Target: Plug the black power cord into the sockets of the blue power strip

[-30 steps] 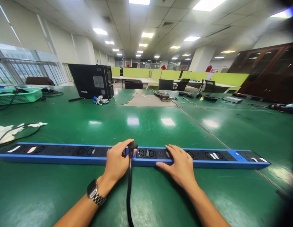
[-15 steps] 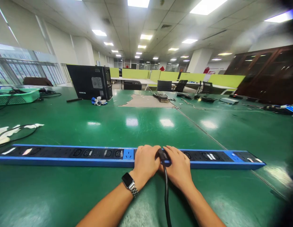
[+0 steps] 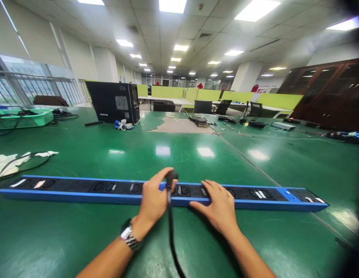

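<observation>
We saw the left hand point(image 3: 154, 195) pinching a black moulded plug point(image 3: 171, 175) between thumb and finger, its thick black cable point(image 3: 171, 231) dropping toward us. The plug stood over the far edge of a long blue-and-black power strip point(image 3: 81, 196), close to the middle of its length; its contact face was turned away, so we could not tell how it met the strip, though it looked lifted clear. The right hand point(image 3: 220, 200) gripped across the strip just to the right, thumb on the near side and fingers over the far edge; how hard it pressed we could not tell.

The strip lay lengthwise across a glossy green tabletop point(image 3: 95, 154), flat, outlets facing up. As for progress, we judged the plug to be out of any outlet, and we made out no other plug seated along the row. Several outlets were covered by the hands, so we could not say which had been used and which remained.
</observation>
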The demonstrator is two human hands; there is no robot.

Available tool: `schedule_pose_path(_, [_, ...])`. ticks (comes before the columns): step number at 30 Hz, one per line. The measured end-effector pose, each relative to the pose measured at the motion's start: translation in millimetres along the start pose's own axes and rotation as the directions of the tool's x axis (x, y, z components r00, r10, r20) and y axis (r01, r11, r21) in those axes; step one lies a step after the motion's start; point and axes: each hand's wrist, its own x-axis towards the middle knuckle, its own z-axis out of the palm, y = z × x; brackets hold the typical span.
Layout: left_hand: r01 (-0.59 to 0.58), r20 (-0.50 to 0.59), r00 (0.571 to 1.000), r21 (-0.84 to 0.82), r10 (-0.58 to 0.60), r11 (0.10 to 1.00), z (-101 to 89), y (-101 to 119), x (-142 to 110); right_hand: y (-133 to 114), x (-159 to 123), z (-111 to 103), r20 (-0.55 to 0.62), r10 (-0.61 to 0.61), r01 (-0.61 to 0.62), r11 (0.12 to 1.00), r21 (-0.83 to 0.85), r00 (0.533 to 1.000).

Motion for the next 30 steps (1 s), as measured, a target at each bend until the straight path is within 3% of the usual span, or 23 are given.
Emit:
schedule_pose_path(4, [0.078, -0.127, 0.99, 0.188, -0.054, 0.979, -77.1, -39.4, -1.9, -0.4, -0.3, -1.0, 0.015, 0.021, -0.022, 1.0, 0.011, 1.0])
schedule_pose_path(7, [0.095, -0.075, 0.994, 0.294, -0.076, 0.951, -119.0, -66.1, -8.2, -1.4, -0.3, -1.8, 0.02, 0.02, -0.02, 1.0, 0.015, 1.0])
schedule_pose_path(10, [0.065, 0.049, 0.995, 0.335, -0.086, 0.94, -137.8, -80.1, -14.1, -1.4, -0.4, -1.3, 0.011, 0.016, -0.016, 1.0, 0.008, 1.0])
schedule_pose_path(14, [-0.015, 0.17, 0.984, 0.359, -0.049, 0.933, -140.6, -82.6, -12.9, 0.3, -0.7, 0.4, 0.018, 0.009, -0.009, 1.0, -0.006, 1.0])
schedule_pose_path(19, [-0.055, 0.199, 0.98, 0.371, -0.021, 0.927, -133.8, -81.5, -9.7, 2.0, -1.0, 2.3, 0.006, 0.004, -0.004, 1.0, -0.004, 1.0])
schedule_pose_path(25, [-0.009, 0.072, 0.997, 0.358, -0.017, 0.934, -130.3, -85.5, -21.4, 0.1, -0.9, 1.6, -0.004, 0.006, -0.006, 1.0, 0.008, 1.0])
schedule_pose_path(28, [0.033, -0.045, 0.999, 0.307, -0.02, 0.951, -126.4, -74.5, -19.3, -0.5, -0.6, 0.7, 0.005, 0.011, -0.011, 1.0, 0.008, 1.0])
schedule_pose_path(30, [0.008, -0.056, 0.998, 0.28, 0.008, 0.96, -115.1, -61.3, -14.3, -0.2, -0.5, 0.5, 0.011, 0.012, -0.012, 1.0, 0.009, 1.0])
